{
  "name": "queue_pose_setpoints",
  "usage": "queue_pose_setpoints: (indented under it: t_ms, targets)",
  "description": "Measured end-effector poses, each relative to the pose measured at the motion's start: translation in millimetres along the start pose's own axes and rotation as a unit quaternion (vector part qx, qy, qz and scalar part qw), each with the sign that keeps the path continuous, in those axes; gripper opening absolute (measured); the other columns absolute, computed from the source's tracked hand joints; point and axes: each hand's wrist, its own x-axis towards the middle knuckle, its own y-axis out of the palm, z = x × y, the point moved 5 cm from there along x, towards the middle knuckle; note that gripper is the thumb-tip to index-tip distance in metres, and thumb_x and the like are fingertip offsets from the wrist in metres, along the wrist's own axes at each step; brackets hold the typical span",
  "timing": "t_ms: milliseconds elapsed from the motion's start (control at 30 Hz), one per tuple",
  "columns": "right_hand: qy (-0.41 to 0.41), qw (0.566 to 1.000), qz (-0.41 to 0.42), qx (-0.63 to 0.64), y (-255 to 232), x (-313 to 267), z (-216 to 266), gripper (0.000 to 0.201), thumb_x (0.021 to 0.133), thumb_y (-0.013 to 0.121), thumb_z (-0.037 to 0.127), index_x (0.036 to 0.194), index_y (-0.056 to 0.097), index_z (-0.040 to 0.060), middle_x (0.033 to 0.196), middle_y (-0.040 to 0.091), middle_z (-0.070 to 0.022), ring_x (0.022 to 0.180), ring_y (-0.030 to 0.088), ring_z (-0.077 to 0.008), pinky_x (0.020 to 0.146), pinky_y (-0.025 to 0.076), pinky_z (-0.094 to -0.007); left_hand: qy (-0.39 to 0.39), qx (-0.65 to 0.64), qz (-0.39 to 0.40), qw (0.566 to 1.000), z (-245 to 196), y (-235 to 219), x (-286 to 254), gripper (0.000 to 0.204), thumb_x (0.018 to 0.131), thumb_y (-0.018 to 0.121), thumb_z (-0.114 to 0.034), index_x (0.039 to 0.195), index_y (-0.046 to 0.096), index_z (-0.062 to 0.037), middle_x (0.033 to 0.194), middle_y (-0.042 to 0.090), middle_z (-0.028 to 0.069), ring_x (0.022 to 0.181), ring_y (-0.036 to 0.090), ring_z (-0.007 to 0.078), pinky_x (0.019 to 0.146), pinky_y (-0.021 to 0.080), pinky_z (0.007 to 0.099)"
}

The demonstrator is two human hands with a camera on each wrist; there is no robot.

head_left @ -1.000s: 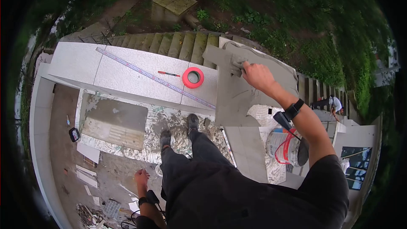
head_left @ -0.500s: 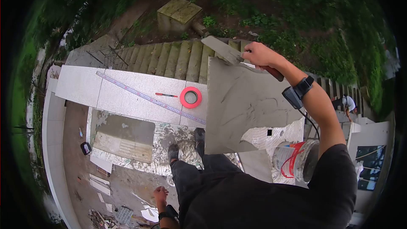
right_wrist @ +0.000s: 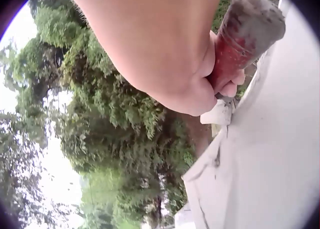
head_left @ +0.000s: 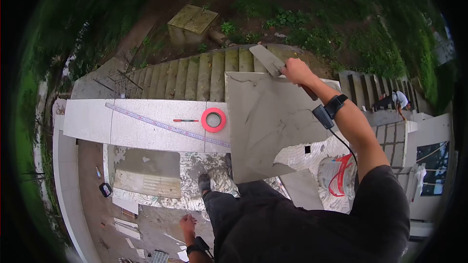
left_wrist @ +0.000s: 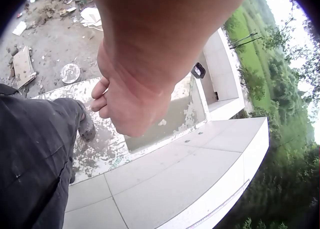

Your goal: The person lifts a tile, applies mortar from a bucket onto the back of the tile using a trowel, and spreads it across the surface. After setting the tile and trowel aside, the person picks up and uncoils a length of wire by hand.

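My right hand (head_left: pixel 297 71) grips a trowel by its handle, at the far edge of a slab coated in wet grey mortar (head_left: pixel 258 126). The trowel's mortar-smeared blade (head_left: pixel 266 60) points left and outward, partly overhanging that edge. In the right wrist view, the red handle (right_wrist: pixel 235 51) has a grey-crusted end sticking out of my fist. Ripples and scratches mark the mortar, and a bare whitish ridged patch (head_left: pixel 319 153) lies at its near right side. My left hand (head_left: pixel 188 226) hangs low beside my leg, fingers loosely curled, holding nothing.
Left of the mortar, a pale tiled ledge (head_left: pixel 87 117) carries a tape measure (head_left: pixel 146 120), a red pen (head_left: pixel 185 120) and a red tape roll (head_left: pixel 213 120). A mortar bucket (head_left: pixel 335 175) stands at right. Steps (head_left: pixel 195 75) descend beyond the ledge. Another person (head_left: pixel 400 101) crouches far right.
My right hand has moved from the middle of the mortar to its far edge, and the blade now reaches past that edge. The head view has shifted. My left hand still hangs low.
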Motion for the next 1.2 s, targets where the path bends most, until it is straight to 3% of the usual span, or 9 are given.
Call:
queue_pose_setpoints:
  t_ms: [200,267,367,500,600,800,867,933,1200]
  targets:
    - [-0.01,0.999,0.029,0.026,-15.0,-84.1,8.2,0.025,0.089,0.055,0.014,0.09,0.066,-0.0086,0.072,0.07,-0.0208,0.06,0.07,-0.0361,0.061,0.06,-0.0458,-0.046,0.03,0.013,0.998,14.6,2.4,5.6,0.021,0.097,0.059,-0.015,0.103,0.066,0.0034,0.074,0.066,0.0084,0.061,0.067,0.0183,0.054,0.052,0.0296]
    - [-0.082,0.986,-0.051,-0.137,9.6,-89.7,2.3,0.023,0.089,0.054,0.012,0.098,0.067,-0.006,0.087,0.072,-0.0242,0.078,0.073,-0.038,0.071,0.06,-0.0467,-0.036,0.029,0.028,0.999,7.9,8.5,12.1,0.019,0.097,0.058,-0.014,0.101,0.065,0.004,0.073,0.067,0.0094,0.061,0.067,0.0194,0.054,0.053,0.0304]
    - [-0.001,0.991,-0.05,-0.124,18.6,-82.4,-43.1,0.025,0.089,0.054,0.013,0.104,0.066,-0.0034,0.098,0.072,-0.0261,0.094,0.072,-0.0407,0.079,0.059,-0.0477,-0.02,0.031,0.031,0.999,-8.1,17.1,21.4,0.019,0.096,0.058,-0.013,0.098,0.064,0.0048,0.074,0.067,0.0109,0.06,0.067,0.0201,0.052,0.053,0.0311]
    - [0.069,0.985,-0.106,-0.117,6.5,-46.6,-134.2,0.021,0.09,0.054,0.014,0.093,0.067,-0.0028,0.09,0.07,-0.0275,0.089,0.071,-0.0432,0.077,0.058,-0.051,0.01,0.027,0.038,0.999,-37.3,23.0,20.5,0.02,0.096,0.058,-0.013,0.099,0.063,0.005,0.074,0.067,0.0113,0.059,0.067,0.0203,0.052,0.053,0.0308]
    - [0.133,0.979,-0.099,-0.118,-7.5,-44.0,-189.1,0.025,0.088,0.055,0.014,0.098,0.071,-0.0019,0.1,0.073,-0.0236,0.094,0.072,-0.0388,0.08,0.059,-0.048,0.025,0.035,0.027,0.999,-49.1,18.2,21.3,0.019,0.097,0.058,-0.017,0.1,0.063,0.001,0.071,0.066,0.0088,0.057,0.065,0.0195,0.05,0.051,0.0313]
    - [0.086,0.996,0.017,-0.004,-35.4,-103.1,-191.1,0.029,0.089,0.057,0.02,0.089,0.071,-0.0055,0.086,0.071,-0.0275,0.09,0.072,-0.0391,0.08,0.058,-0.0515,-0.006,0.083,0.037,0.996,-50.8,28.9,15.2,0.019,0.094,0.057,-0.015,0.095,0.063,0.0034,0.072,0.066,0.011,0.058,0.067,0.0215,0.049,0.052,0.0317]
    - [0.105,0.993,0.051,0.008,-23.0,-121.6,-195.2,0.028,0.089,0.059,0.023,0.092,0.066,-0.0043,0.078,0.069,-0.0244,0.077,0.07,-0.0422,0.072,0.057,-0.0514,-0.01,0.084,0.035,0.996,-54.9,38.0,16.4,0.018,0.094,0.057,-0.014,0.093,0.063,0.0031,0.071,0.066,0.0114,0.057,0.067,0.0218,0.048,0.052,0.0314]
    - [0.027,0.992,-0.065,-0.109,1.3,-119.6,-215.7,0.027,0.089,0.059,0.023,0.093,0.065,-0.0035,0.08,0.069,-0.0258,0.077,0.07,-0.0429,0.072,0.057,-0.0513,0.005,0.095,0.051,0.994,-60.6,48.0,15.8,0.018,0.093,0.058,-0.014,0.093,0.063,0.0033,0.07,0.065,0.0106,0.056,0.066,0.0213,0.048,0.052,0.0314]
    - [0.188,0.971,-0.108,-0.104,-8.1,-68.5,-341.7,0.027,0.093,0.049,0.014,0.099,0.07,-0.0026,0.093,0.073,-0.0236,0.089,0.073,-0.0393,0.076,0.059,-0.0466,0.035,0.131,0.028,0.99,-90.4,54.9,0.7,0.02,0.096,0.057,-0.018,0.095,0.062,0.0015,0.069,0.066,0.0108,0.053,0.064,0.0206,0.045,0.05,0.0319]
